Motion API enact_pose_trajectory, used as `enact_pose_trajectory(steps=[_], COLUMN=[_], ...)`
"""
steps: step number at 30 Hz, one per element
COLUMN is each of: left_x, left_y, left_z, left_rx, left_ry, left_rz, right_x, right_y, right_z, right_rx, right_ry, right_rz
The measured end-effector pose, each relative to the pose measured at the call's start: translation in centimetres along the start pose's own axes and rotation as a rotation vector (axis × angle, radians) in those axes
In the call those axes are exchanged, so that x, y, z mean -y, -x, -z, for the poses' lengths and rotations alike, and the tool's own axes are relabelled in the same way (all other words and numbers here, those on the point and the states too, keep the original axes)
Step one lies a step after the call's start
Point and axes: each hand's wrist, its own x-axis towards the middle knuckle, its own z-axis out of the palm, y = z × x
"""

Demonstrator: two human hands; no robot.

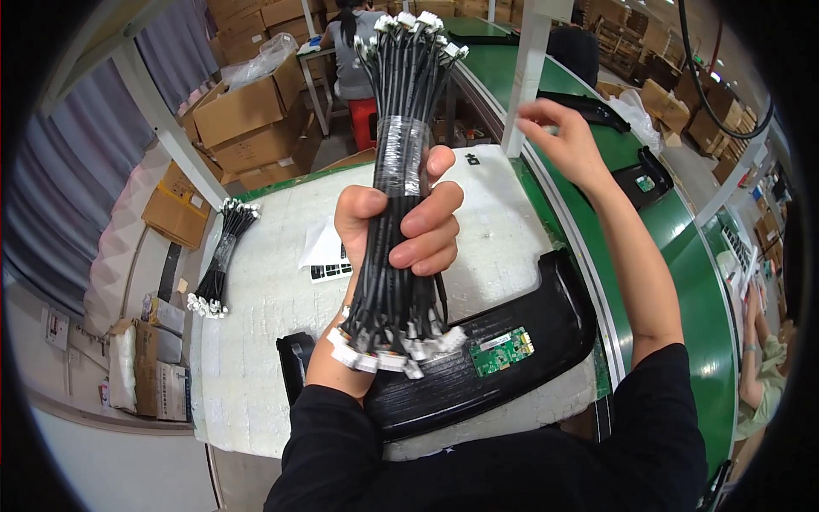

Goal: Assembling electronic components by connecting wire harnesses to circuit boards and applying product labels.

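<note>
My left hand is wrapped around a thick bundle of black cables, held upright over the table. See-through film binds its middle, and white connectors fan out at both ends. My right hand is raised beside the white post on the right, fingers bent and apart, holding nothing. Below the bundle lies a curved black plastic housing, partly hidden by my left arm and the cables. On it sits a green circuit board. A second cable bundle lies at the table's left edge.
White foam padding covers the table; a white sheet lies on it. A green conveyor runs along the right, carrying more black housings. White posts frame the station. Cardboard boxes and a seated person are behind.
</note>
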Motion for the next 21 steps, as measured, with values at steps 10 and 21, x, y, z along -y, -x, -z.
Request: enact_pose_trajectory(steps=[10, 21], left_x=[-1.8, -2.2], left_y=[-0.4, -0.7], left_z=[-0.2, 1.2], left_rx=[-0.003, 0.117], left_ry=[-0.139, -0.028], left_rz=[-0.034, -0.007], right_x=[-25.3, -10.8], right_y=[13.0, 5.9], right_z=[3.1, -3.9], right_rx=[0.214, 0.291], right_ry=[0.871, 0.633], right_rz=[-0.519, -0.102])
